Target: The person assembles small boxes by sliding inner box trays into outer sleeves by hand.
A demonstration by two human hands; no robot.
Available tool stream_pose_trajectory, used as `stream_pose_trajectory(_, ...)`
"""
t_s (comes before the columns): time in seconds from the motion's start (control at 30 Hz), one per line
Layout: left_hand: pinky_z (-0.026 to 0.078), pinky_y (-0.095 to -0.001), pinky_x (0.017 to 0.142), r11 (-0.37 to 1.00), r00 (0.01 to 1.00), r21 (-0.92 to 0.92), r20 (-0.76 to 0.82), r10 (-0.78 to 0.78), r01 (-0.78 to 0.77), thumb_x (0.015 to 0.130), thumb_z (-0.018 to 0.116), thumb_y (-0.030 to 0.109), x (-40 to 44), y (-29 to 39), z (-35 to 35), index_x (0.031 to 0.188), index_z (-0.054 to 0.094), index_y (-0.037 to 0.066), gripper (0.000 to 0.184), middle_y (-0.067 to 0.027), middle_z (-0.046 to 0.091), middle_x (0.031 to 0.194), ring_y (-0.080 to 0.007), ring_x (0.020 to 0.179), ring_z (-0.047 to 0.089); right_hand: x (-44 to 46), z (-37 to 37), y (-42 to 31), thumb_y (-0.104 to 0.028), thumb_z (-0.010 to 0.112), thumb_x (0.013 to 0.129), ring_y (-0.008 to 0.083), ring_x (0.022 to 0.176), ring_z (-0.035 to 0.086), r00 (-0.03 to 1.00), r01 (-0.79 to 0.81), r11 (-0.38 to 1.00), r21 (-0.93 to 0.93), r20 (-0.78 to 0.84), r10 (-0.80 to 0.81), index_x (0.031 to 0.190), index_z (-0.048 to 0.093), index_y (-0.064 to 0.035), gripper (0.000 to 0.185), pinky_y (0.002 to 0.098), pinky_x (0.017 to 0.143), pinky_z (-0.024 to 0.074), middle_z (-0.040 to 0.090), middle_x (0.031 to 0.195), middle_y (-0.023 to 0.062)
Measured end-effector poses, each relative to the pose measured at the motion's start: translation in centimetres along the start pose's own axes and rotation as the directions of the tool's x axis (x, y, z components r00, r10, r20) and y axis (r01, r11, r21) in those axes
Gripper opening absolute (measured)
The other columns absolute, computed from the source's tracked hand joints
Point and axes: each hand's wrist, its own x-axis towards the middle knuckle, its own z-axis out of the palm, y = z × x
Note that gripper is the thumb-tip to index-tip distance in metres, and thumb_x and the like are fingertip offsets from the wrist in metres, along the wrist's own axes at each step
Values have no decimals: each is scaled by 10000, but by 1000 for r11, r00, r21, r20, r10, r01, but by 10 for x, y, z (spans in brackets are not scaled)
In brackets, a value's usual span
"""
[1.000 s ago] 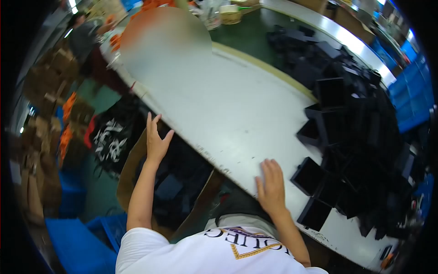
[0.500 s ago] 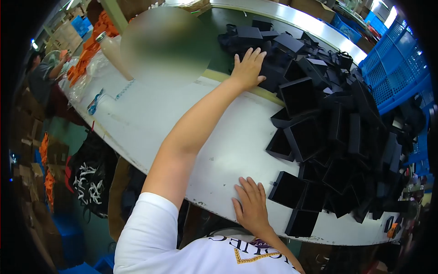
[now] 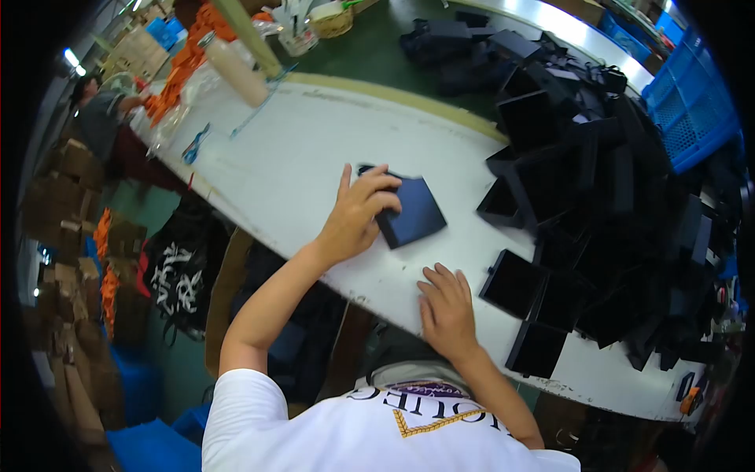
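My left hand (image 3: 358, 212) grips a small black box (image 3: 417, 212) over the white tabletop, fingers curled over its left edge. A dark ribbon loop shows beside the fingertips at the box's upper left corner. Below and to the right, my right hand (image 3: 450, 311) rests palm down near the table's front edge, its fingers stretched out and holding nothing. Just right of it lie open black boxes (image 3: 515, 283), part of a large heap of black boxes (image 3: 598, 204) covering the table's right side.
A blue plastic crate (image 3: 692, 110) stands behind the heap. On the far left of the white table (image 3: 314, 126) are a tall bottle (image 3: 234, 69) and blue-handled snips (image 3: 195, 145). A person (image 3: 102, 118) is beside orange material further left. Cartons line the floor.
My left hand has drawn back from the far side of the heap toward me and now has a black box in it. My right hand stays near the front edge.
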Motion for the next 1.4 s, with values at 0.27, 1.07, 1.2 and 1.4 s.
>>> stream_pose_trajectory(0.27,265,-635,1206,972,969,25,76,-236,235,822,639,-58,-115,55,-15,1436,532,175,665,-199,372,1617,-398,1520,344,-9,-17,-35,-41,703,845,358,1286,550,960,272,958,-95,-35,-277,1278,670,-15,435,463,1018,497,594,1413,151)
stream_pose_trajectory(1.07,536,-465,884,857,858,106,-176,-483,505,733,908,322,-100,162,27,770,521,49,475,-298,478,1508,-427,1146,623,12,-86,-16,-7,637,807,371,1307,569,987,139,982,-132,96,-127,1090,697,-2,290,443,1031,519,638,1320,189)
stream_pose_trajectory(1.2,567,-400,773,943,938,12,-114,-328,331,726,894,105,-106,132,23,704,451,42,448,-213,541,1507,-358,985,688,40,-105,25,-4,615,820,361,1249,595,942,320,806,-498,261,-213,1059,712,-24,258,458,1031,493,663,1214,173)
stream_pose_trajectory(1.4,571,-409,803,977,986,144,32,-164,157,718,896,161,-112,103,-27,707,500,5,426,-263,501,1525,-373,983,704,40,-103,36,-24,627,816,331,950,671,894,197,868,-457,447,32,901,711,-20,120,460,856,541,664,936,150)
